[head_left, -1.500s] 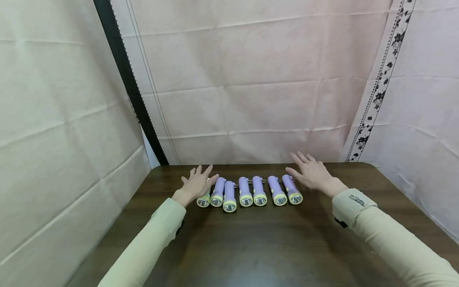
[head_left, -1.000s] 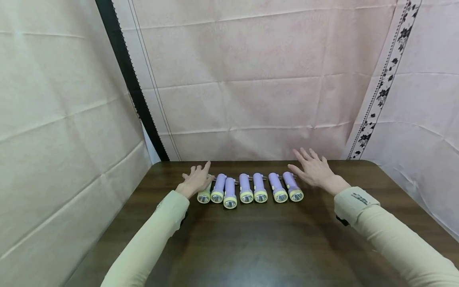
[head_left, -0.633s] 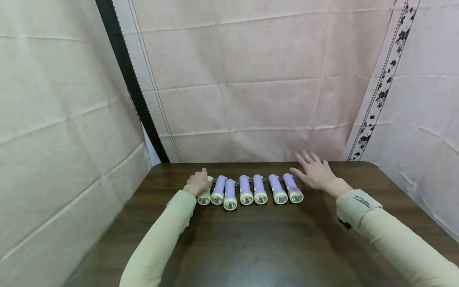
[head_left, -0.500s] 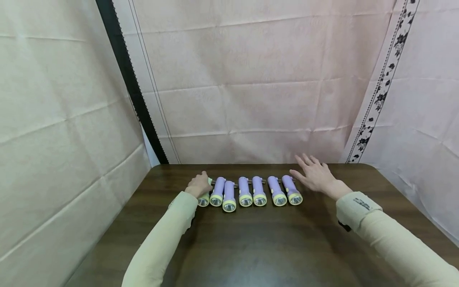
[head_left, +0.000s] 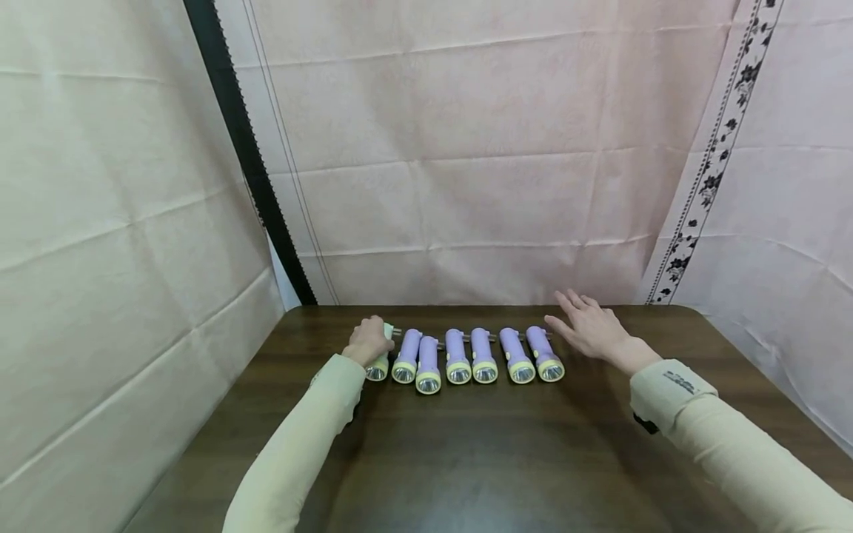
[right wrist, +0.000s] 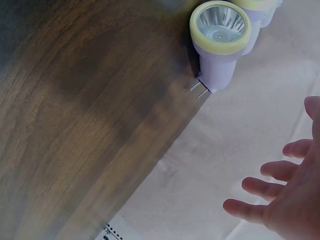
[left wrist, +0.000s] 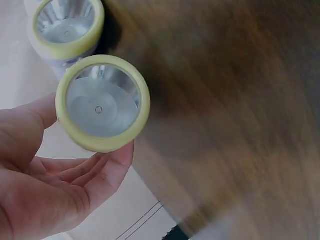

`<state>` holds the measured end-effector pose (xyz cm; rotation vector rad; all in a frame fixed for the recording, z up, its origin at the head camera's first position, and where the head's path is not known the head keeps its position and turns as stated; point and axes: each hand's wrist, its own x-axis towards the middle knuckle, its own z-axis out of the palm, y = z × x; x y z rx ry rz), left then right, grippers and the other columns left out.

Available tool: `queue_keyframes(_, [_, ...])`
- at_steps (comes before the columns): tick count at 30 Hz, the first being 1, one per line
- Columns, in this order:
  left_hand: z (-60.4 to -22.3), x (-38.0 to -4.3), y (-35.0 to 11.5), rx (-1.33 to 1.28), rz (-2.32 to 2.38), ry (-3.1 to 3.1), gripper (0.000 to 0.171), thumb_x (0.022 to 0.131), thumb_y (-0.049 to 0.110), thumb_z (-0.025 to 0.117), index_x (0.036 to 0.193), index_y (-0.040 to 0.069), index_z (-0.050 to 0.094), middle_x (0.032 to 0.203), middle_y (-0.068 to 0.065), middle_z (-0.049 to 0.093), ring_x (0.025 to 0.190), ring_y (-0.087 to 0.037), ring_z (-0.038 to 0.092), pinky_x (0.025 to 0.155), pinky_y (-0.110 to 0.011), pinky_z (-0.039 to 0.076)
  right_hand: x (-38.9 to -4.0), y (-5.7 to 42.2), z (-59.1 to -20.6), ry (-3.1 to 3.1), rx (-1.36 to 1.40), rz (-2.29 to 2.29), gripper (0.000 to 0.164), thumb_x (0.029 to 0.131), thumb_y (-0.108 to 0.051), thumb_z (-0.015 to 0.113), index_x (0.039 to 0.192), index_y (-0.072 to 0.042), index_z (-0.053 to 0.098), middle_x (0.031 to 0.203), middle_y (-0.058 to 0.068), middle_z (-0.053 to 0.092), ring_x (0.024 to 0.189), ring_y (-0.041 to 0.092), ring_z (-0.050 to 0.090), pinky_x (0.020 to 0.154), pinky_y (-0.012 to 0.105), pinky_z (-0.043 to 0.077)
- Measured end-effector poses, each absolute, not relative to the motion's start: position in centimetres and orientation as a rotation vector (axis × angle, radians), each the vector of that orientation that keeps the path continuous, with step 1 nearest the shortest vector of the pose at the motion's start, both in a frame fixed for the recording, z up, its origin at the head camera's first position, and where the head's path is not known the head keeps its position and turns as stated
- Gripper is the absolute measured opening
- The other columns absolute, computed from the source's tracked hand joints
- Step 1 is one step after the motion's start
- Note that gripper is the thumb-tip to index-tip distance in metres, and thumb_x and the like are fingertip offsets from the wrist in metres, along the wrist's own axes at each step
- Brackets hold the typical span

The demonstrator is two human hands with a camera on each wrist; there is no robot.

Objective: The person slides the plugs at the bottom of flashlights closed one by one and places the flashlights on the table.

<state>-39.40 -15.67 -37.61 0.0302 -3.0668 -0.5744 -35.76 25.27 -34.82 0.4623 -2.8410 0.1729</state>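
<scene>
"What's around the hands, biggest first?"

"Beyond both hands we see pale cloth [head_left: 493, 185]; beneath them, a dark wooden table [head_left: 466, 451]"

"And the hands themselves?"

"Our left hand [head_left: 367, 342] is clamped on the green flashlight [head_left: 377, 369], thumb on one side, fingers curled round the other; we can't tell whether it is off the wood. Our right hand [head_left: 595, 331] holds nothing, its fingers spread apart"

"Where are the others?"

"Six purple flashlights [head_left: 457, 352] lie in an uneven row, from just right of the left hand across to just left of the right one, lenses facing our side. Smallest of all, we spot metal pins [right wrist: 202, 94] at the tail of the one nearest the right hand"

"So how far along are we?"

"Early, we'd judge. The grip on the green one is made, and that's all we can call done; all six purple ones are left, lying in neither hand"
</scene>
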Motion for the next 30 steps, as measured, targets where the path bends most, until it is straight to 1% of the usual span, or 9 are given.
queue_keyframes(6, [-35.7,-39.1,-15.2,0.005,-0.630,-3.029,0.031,0.083,0.019,0.066,0.104,-0.001,0.058,0.093,-0.015,0.062,0.074,-0.024,0.061,0.060,-0.032,0.048,-35.8,25.4,-34.2,-2.822,0.478,0.201,0.070,0.101,-0.049,0.037,0.150,0.000,0.027,0.152,0.029,0.029,0.133,0.052,0.036,0.097,0.068,0.036])
queue_keyframes(13, [-34.7,-39.1,-13.9,0.023,-0.620,-3.017,0.032,0.084,0.023,0.067,0.105,0.001,0.058,0.091,-0.013,0.062,0.076,-0.024,0.060,0.060,-0.031,0.047,-35.5,25.1,-34.0,-2.795,0.498,0.236,0.071,0.102,-0.046,0.039,0.150,0.003,0.023,0.150,0.030,0.032,0.128,0.053,0.040,0.097,0.067,0.037])
queue_keyframes(17, [-34.5,-38.9,-13.1,-0.003,-0.641,-3.014,0.031,0.084,0.025,0.069,0.102,0.002,0.059,0.091,-0.012,0.062,0.075,-0.022,0.059,0.059,-0.029,0.047,-35.3,24.9,-33.8,-2.795,0.525,0.270,0.071,0.101,-0.042,0.043,0.151,0.002,0.020,0.147,0.031,0.036,0.125,0.054,0.043,0.098,0.064,0.039])
queue_keyframes(19, [-34.2,-38.7,-12.8,-0.014,-0.669,-3.012,0.031,0.083,0.024,0.070,0.103,0.003,0.058,0.092,-0.012,0.062,0.076,-0.022,0.060,0.058,-0.028,0.048,-35.3,24.9,-33.7,-2.789,0.547,0.285,0.070,0.101,-0.038,0.046,0.152,0.002,0.018,0.145,0.032,0.039,0.123,0.054,0.046,0.096,0.063,0.040])
queue_keyframes(24, [-33.5,-38.4,-11.8,-0.043,-0.707,-2.992,0.037,0.084,0.024,0.071,0.110,0.003,0.055,0.097,-0.012,0.062,0.081,-0.024,0.062,0.062,-0.030,0.050,-35.2,24.4,-33.4,-2.771,0.568,0.301,0.070,0.099,-0.031,0.052,0.152,0.001,0.018,0.140,0.031,0.046,0.119,0.052,0.051,0.092,0.061,0.044])
queue_keyframes(30, [-32.6,-38.0,-10.6,-0.114,-0.710,-2.962,0.037,0.083,0.024,0.070,0.110,0.003,0.055,0.097,-0.011,0.062,0.082,-0.024,0.062,0.065,-0.030,0.050,-35.2,23.4,-33.0,-2.788,0.583,0.321,0.071,0.098,-0.029,0.053,0.153,-0.001,0.016,0.138,0.032,0.048,0.120,0.051,0.052,0.091,0.060,0.044])
